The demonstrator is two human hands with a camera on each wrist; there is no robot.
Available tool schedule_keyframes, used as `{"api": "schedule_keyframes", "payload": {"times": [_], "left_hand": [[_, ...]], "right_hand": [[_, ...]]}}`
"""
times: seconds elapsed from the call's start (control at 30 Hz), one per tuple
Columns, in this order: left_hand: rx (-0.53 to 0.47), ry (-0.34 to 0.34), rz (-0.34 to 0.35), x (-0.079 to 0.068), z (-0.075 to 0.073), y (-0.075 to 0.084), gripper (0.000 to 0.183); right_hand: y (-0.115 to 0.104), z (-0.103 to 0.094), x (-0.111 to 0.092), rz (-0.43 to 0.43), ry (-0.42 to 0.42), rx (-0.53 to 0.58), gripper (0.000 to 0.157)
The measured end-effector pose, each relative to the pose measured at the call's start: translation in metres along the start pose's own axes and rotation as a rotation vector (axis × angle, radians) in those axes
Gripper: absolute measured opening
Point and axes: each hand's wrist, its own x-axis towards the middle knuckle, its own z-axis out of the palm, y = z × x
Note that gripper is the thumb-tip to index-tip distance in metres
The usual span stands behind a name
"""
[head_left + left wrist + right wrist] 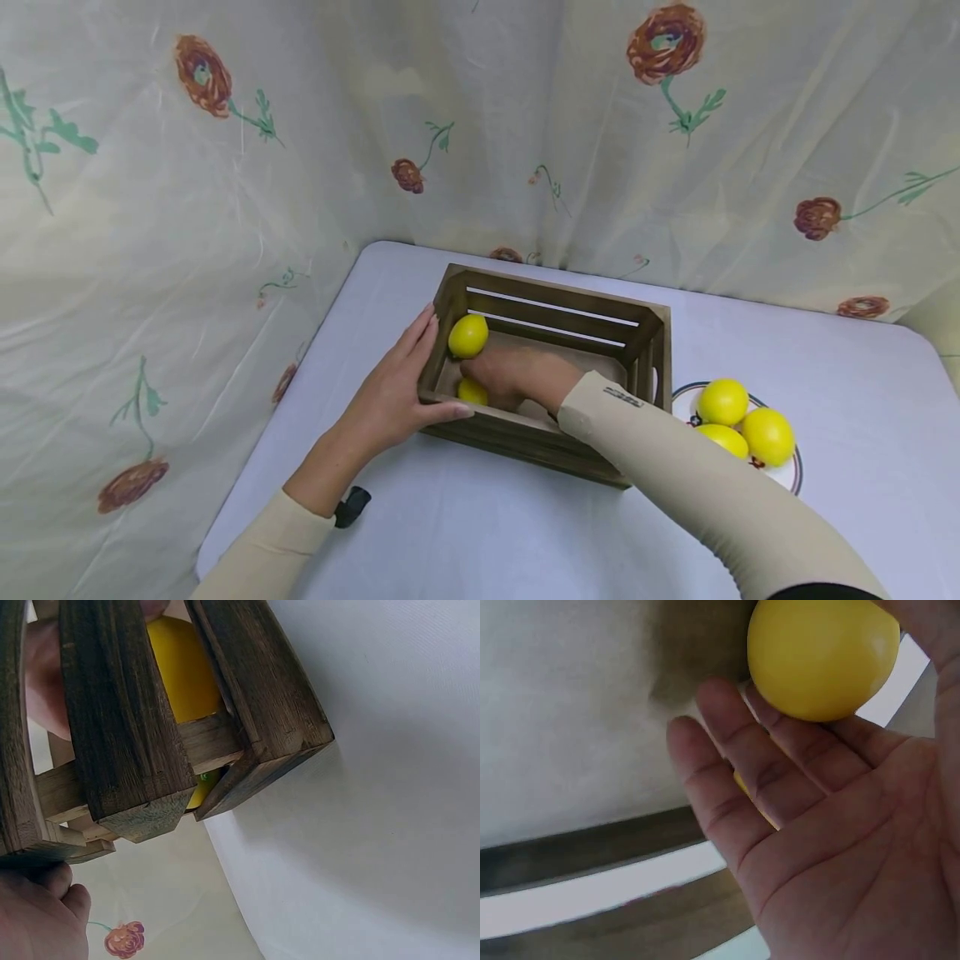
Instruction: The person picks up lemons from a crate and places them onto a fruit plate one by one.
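Observation:
A brown slatted wooden crate [525, 433] stands on the table. My left hand [393, 396] holds its left front corner, with the fingers along the left end and the thumb over the front rim. In the left wrist view, bent fingers [64, 892] meet the wood. My right hand [510, 372] reaches down inside the crate. There it holds a yellow lemon [821, 660] between thumb and forefinger, the other fingers spread loosely. A second lemon [468, 336] lies in the back left corner of the crate. The slats partly hide the lemons in the left wrist view.
To the right of the crate, a white plate [797, 477] with a dark rim carries three lemons [768, 436], partly behind my right forearm. A white cloth [465, 525] covers the table. Flower-printed curtains [480, 100] hang behind and to the left.

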Motion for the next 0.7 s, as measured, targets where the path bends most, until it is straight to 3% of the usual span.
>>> {"api": "schedule_keyframes", "payload": {"times": [0.4, 0.6, 0.7], "left_hand": [[-0.014, -0.002, -0.004, 0.001, 0.001, 0.000, 0.125], [-0.014, -0.003, -0.005, 0.000, 0.001, 0.000, 0.123], [-0.015, -0.003, -0.007, 0.000, 0.001, 0.000, 0.123]], "right_hand": [[0.005, -0.013, -0.015, 0.016, -0.012, 0.017, 0.036], [0.008, -0.022, -0.029, 0.029, 0.050, 0.003, 0.060], [0.009, -0.028, -0.039, 0.035, 0.097, -0.004, 0.062]]}}
